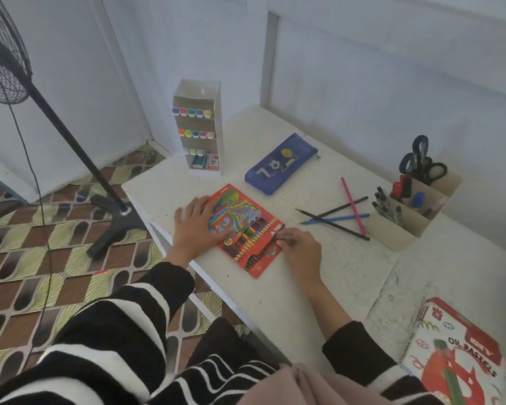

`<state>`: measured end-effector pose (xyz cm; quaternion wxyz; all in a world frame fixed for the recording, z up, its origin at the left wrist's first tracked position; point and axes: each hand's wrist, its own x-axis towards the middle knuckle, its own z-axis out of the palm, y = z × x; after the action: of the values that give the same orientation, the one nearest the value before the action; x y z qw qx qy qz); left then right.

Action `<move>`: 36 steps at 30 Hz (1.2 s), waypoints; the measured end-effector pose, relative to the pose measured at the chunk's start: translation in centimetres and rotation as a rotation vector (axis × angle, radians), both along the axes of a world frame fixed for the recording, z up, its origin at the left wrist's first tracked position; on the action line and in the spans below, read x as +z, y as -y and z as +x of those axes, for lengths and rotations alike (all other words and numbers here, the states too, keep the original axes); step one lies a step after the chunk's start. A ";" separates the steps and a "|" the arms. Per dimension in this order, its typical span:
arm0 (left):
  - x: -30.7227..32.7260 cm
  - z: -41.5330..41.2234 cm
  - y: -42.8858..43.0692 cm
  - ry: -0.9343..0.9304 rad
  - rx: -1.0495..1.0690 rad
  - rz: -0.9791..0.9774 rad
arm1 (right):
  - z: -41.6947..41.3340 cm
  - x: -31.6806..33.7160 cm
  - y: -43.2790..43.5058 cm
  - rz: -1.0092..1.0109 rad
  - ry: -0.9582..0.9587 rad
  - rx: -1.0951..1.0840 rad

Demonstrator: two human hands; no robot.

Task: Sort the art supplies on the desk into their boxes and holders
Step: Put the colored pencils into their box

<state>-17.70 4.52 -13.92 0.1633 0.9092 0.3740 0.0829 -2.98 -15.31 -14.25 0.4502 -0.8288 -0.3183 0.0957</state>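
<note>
Head view: the red pencil box [247,226] lies flat near the desk's [319,287] left edge. The left hand [199,226] rests on it, fingers straight and spread. The right hand [298,248] is at the box's right edge, fingers curled; what they pinch cannot be told. Loose pencils [341,214] lie crossed beside the holder [392,232].

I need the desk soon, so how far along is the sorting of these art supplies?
Looks done: markers sit in the white marker holder, pens and scissors in the desk organiser. In hand: left hand presses the colour pencil box flat while right hand works at its open edge. Left: four loose pencils lie crossed on the desk.
</note>
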 end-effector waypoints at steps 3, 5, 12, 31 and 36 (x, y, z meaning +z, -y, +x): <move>-0.1 0.0 -0.1 -0.001 0.006 -0.005 | 0.2 -0.6 0.2 -0.025 0.084 0.077; -0.1 0.1 -0.1 -0.010 0.008 -0.007 | 0.2 -0.6 0.2 -0.015 0.069 0.095; -0.4 0.0 -0.1 0.014 0.003 0.033 | 0.0 0.3 0.4 0.082 -0.069 -0.082; 0.3 -0.2 0.2 -0.003 -0.002 -0.012 | 7.6 3.7 -0.7 -0.490 0.398 0.054; 0.2 -0.1 0.2 -0.009 -0.001 0.003 | 6.6 5.3 -0.8 -0.460 0.467 0.037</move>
<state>-17.84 4.35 -13.72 0.1603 0.9100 0.3740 0.0792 3.58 -14.54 -8.95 0.1641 -0.9024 -0.3980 -0.0191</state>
